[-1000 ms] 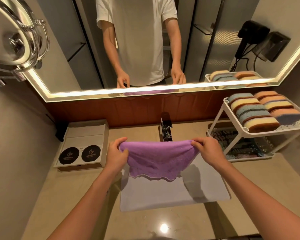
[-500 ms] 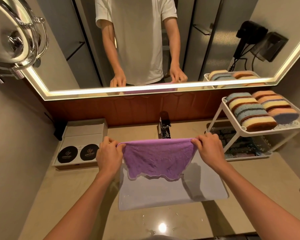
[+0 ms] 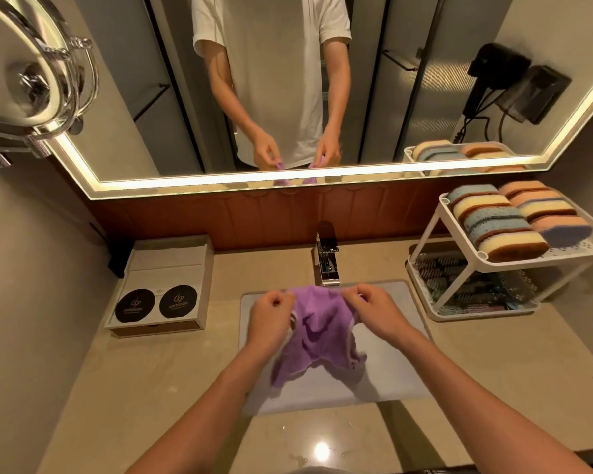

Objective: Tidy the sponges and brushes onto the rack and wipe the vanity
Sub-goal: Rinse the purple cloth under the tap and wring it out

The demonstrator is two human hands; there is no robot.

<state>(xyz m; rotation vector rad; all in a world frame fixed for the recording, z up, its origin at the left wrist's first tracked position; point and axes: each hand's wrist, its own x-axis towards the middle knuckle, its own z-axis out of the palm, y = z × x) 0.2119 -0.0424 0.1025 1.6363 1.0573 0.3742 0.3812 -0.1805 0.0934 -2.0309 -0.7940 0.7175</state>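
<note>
Purple cloth [image 3: 317, 336] hangs bunched over the basin [image 3: 394, 371], just in front of the faucet [image 3: 326, 261]. We hold it by its top edge and the rest drapes down toward the basin's near edge, so its long axis runs from far to near. Our left hand [image 3: 271, 316] and right hand [image 3: 374, 313] sit close together, each with fingers curled and pinching the fabric; neither is free. Sponges [image 3: 493, 227] line the upper shelf of the rack [image 3: 534, 262] at the vanity's [image 3: 151, 388] right back corner, and what look like brushes [image 3: 459, 278] lie on the shelf below, so we judge that wiping is what remains. Bare counter lies on both sides of the cloth: the stretch in front of the box [image 3: 161, 285] is nearer our left hand, the stretch before the rack nearer our right.
</note>
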